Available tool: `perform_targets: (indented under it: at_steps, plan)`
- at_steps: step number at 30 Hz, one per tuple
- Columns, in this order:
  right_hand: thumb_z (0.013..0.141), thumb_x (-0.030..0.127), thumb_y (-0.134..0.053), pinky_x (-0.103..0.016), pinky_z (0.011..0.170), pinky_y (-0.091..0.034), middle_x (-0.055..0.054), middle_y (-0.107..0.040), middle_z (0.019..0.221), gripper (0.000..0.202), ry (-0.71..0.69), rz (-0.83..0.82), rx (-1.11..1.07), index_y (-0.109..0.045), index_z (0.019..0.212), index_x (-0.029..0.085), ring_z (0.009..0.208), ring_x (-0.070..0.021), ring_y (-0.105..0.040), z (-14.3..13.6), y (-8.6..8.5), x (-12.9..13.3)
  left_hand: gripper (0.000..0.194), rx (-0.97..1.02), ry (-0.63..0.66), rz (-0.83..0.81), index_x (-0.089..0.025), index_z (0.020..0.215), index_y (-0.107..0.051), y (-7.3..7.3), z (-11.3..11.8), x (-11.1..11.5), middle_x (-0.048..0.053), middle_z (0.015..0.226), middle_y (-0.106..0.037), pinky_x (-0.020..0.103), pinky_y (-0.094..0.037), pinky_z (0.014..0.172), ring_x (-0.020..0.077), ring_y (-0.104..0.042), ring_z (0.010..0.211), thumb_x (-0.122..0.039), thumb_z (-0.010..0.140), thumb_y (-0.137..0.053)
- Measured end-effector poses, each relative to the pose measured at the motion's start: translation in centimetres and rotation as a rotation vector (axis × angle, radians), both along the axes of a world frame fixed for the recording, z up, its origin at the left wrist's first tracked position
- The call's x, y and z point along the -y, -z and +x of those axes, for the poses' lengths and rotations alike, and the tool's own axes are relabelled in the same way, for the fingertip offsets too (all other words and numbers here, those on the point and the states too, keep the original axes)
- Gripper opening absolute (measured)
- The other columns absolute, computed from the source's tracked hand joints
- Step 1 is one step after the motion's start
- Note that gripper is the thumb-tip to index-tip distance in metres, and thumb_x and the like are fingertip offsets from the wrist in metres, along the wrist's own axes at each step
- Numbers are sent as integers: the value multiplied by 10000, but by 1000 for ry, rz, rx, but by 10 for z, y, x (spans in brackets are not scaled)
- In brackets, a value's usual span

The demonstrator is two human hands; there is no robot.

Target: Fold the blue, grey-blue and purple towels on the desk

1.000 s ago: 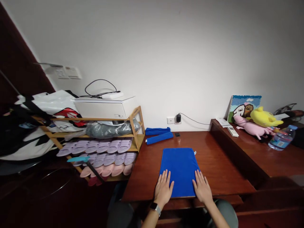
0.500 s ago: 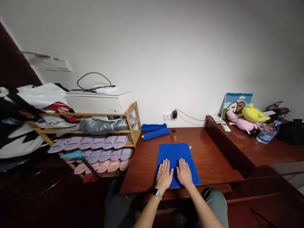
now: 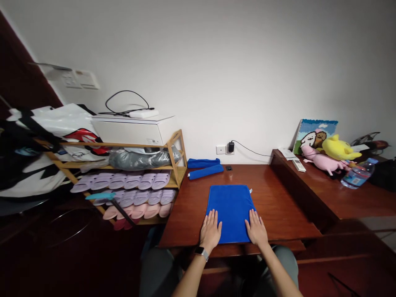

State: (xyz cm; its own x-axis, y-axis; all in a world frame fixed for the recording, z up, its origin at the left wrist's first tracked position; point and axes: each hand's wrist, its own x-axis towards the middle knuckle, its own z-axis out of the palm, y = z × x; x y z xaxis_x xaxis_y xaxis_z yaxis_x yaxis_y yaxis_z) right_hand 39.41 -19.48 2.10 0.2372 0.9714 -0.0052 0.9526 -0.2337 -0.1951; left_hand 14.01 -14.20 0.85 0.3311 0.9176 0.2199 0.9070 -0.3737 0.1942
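A blue cloth lies flat and smooth on the brown wooden desk, with a small white tag at its upper right corner. My left hand rests palm down on the cloth's lower left edge, fingers stretched out. On the lower right edge lies my right hand, also flat with its fingers extended. Neither hand holds anything. Farther back on the desk, near the wall, are two rolled or folded blue cloths.
Left of the desk stands a wooden rack with slippers and a white box. The raised right surface bears plush toys, a bottle and a remote. A black charger is plugged into the wall.
My hands have moved apart, from the cloth's middle toward its left and right edges. The cloth looks the same. The camera view has shifted slightly.
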Motion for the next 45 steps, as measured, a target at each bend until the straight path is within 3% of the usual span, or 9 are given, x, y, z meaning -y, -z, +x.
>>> perform_targets:
  at_steps: [6,11,15,18,22,26,31,45]
  plan:
    - [1086,443,-226,-480,1364,-192,-122,-238,1792,742,14,-35,19,-290,1711,47,1675,-271,-229,-2,-2,1,652,-34,-34,-33,-78,1644,-464,-4,3,4,169,1730,-413,506,-307,1344,299,-373,1626,-375,1086,-304]
    - [1005,328,-371,-505,1358,-213,-173,-447,1707,694,-23,26,0,-490,1626,41,1635,-306,-342,-17,-22,-23,627,-28,-41,5,-62,1601,-529,-12,24,-9,182,1681,-492,516,-333,1332,321,-425,1597,-327,1068,-333]
    - [1072,356,-253,-449,1364,-193,-104,-344,1768,685,-106,90,-59,-390,1687,87,1668,-265,-255,-50,-34,-44,599,10,42,48,-174,1636,-503,-17,42,-24,106,1718,-458,498,-330,1336,273,-401,1613,-338,1088,-327]
    - [1096,415,-222,-453,1370,-159,-78,-285,1786,690,-165,46,-73,-348,1705,117,1679,-250,-213,-66,-27,-48,602,2,44,20,-189,1644,-492,-10,40,-32,104,1725,-443,508,-333,1334,269,-398,1614,-368,1095,-324]
    - [1101,462,-222,-467,1368,-156,-75,-262,1789,698,-113,19,-43,-323,1718,152,1678,-247,-216,-48,-12,-44,642,-19,-13,5,-125,1654,-460,2,18,-39,150,1736,-405,514,-315,1342,289,-364,1629,-413,1097,-324]
    - [1096,481,-218,-477,1370,-152,-103,-242,1796,729,-9,-3,17,-299,1721,113,1680,-262,-210,-16,0,-40,659,-7,-72,2,-120,1664,-441,5,-3,-40,153,1750,-376,504,-322,1341,292,-350,1635,-445,1107,-308]
    - [1089,484,-230,-490,1370,-167,-110,-270,1791,738,-12,21,22,-328,1713,103,1677,-271,-223,-4,13,-41,667,5,-78,7,-88,1661,-435,9,-9,-41,172,1747,-378,497,-333,1336,296,-348,1635,-436,1107,-303]
    - [1091,495,-174,-470,1370,-124,-86,-210,1809,753,-1,-32,-8,-252,1732,107,1688,-256,-181,-9,-10,-38,667,35,-74,-23,-106,1657,-449,-1,-2,-45,155,1749,-395,486,-279,1358,283,-328,1646,-427,1083,-334]
